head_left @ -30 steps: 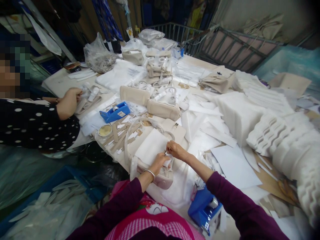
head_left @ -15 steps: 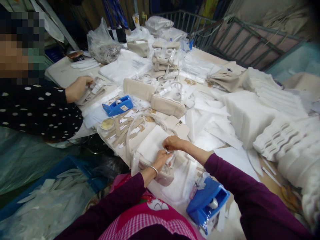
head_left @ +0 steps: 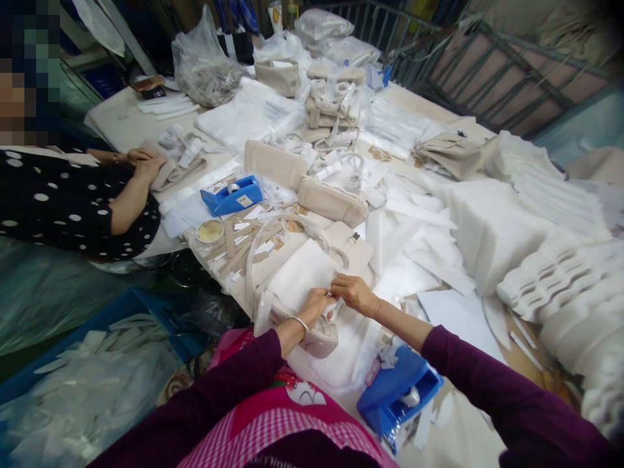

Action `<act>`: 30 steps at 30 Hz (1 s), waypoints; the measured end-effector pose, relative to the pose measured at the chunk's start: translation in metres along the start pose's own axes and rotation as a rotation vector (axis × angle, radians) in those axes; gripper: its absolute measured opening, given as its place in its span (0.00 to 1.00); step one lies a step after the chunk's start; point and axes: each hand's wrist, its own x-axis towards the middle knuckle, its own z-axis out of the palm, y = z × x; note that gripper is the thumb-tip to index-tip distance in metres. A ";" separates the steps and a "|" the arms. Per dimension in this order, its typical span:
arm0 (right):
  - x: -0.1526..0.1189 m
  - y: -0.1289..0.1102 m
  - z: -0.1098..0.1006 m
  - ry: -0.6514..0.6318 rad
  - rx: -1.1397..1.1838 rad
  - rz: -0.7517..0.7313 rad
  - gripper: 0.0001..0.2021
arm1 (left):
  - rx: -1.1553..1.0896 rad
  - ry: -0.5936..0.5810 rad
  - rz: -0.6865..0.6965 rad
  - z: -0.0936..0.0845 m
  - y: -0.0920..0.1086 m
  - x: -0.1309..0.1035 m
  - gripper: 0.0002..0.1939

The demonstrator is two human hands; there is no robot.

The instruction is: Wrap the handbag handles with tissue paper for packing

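A cream handbag point(head_left: 324, 341) lies in front of me, its strap wrapped in clear film and arched over the far side. A white sheet point(head_left: 297, 268) rests on its flap. My left hand point(head_left: 316, 305) is closed at the bag's right side, with the fingers curled against it. Close beside it, my right hand point(head_left: 355, 294) pinches at the same spot, where something small and pale shows between the two hands. What exactly the fingertips hold is too small to make out.
Blue tape dispensers point(head_left: 400, 393) point(head_left: 232, 195) stand at right front and left. Foam stacks point(head_left: 497, 227) line the right. More cream bags point(head_left: 333, 200) and a round tin point(head_left: 209, 231) lie beyond. A co-worker's hands point(head_left: 146, 166) rest on a bag at left; a blue crate point(head_left: 134, 302) stands below.
My right hand has shifted slightly to the right, away from my left hand. The co-worker's second hand has come onto the bag at left. The whole view has shifted a little.
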 end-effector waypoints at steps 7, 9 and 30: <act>-0.026 -0.002 -0.004 0.069 0.066 -0.058 0.22 | 0.165 -0.159 0.035 0.002 0.012 -0.004 0.04; -0.033 -0.003 -0.002 0.111 0.073 -0.033 0.26 | 0.157 -0.194 0.054 -0.001 0.010 -0.003 0.06; -0.230 -0.203 0.089 1.470 0.768 1.721 0.15 | 0.398 -0.219 0.117 0.007 0.013 0.002 0.14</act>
